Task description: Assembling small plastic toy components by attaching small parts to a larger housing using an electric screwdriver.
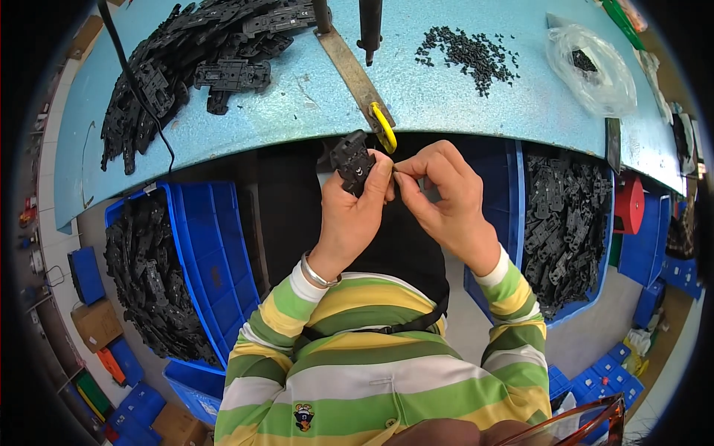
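Note:
My left hand (348, 215) is closed round a black plastic part (352, 162), which tilts upward just off the front edge of the table. My right hand (446, 201) pinches thumb to forefinger beside the left fingertips. A tiny dark piece seems to show at that pinch, too small to make out. Just beyond my hands, a yellow hook-shaped piece (383, 128) sits at the end of a flat metal bar (353, 74). Above the bar hangs a dark vertical tool tip (370, 33).
A heap of black plastic parts (223, 44) covers the table's far left. Small black pieces (468, 56) lie scattered right of the bar, near a clear plastic bag (595, 70). Blue crates of black parts stand at my left (212, 260) and right (513, 201). A cable (134, 82) crosses the left side.

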### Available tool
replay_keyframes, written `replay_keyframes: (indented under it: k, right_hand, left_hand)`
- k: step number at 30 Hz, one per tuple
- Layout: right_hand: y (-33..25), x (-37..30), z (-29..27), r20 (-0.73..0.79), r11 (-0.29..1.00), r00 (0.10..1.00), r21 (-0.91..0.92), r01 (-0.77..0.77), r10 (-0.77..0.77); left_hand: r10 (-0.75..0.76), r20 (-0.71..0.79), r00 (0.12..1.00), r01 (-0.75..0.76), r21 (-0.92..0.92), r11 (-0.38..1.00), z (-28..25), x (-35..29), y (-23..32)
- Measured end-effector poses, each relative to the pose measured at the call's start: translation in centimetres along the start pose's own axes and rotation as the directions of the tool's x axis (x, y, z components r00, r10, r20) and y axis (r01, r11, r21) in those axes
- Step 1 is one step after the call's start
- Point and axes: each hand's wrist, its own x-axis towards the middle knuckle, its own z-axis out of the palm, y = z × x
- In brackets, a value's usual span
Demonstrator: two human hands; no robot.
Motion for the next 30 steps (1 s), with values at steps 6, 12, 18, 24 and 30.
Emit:
replay_keyframes:
  k: [6, 12, 18, 24, 30]
  right_hand:
    - [-0.1, -0.6, 0.8, -0.101, 0.995, 0.991, -0.06, 0.082, -0.088]
    - [-1.2, -0.1, 0.7, -0.065, 0.962, 0.994, 0.264, -0.066, 0.086]
    - [-1.7, 0.4, 0.0, 0.003, 0.974, 1.0, 0.224, -0.02, 0.02]
    - [-1.8, 0.6, -0.3, 0.014, 0.99, 0.999, 0.14, 0.031, -0.033]
    - [-1.9, 0.6, -0.9, 0.046, 0.996, 0.998, 0.082, 0.038, -0.041]
  left_hand:
    - [-0.049, 0.022, 0.999, 0.052, -0.112, 0.992, 0.3, -0.5, 0.1]
    - [-0.081, 0.114, 0.99, 0.085, -0.031, 0.996, -0.3, -1.0, 0.6]
    - [0.036, 0.134, 0.99, -0.06, 0.182, 0.981, -0.4, -1.4, -0.1]
    - [0.187, 0.132, 0.973, -0.221, 0.322, 0.921, -0.5, -1.3, -1.3]
    - [0.212, 0.167, 0.963, -0.269, 0.51, 0.817, -1.1, -1.2, -0.5]
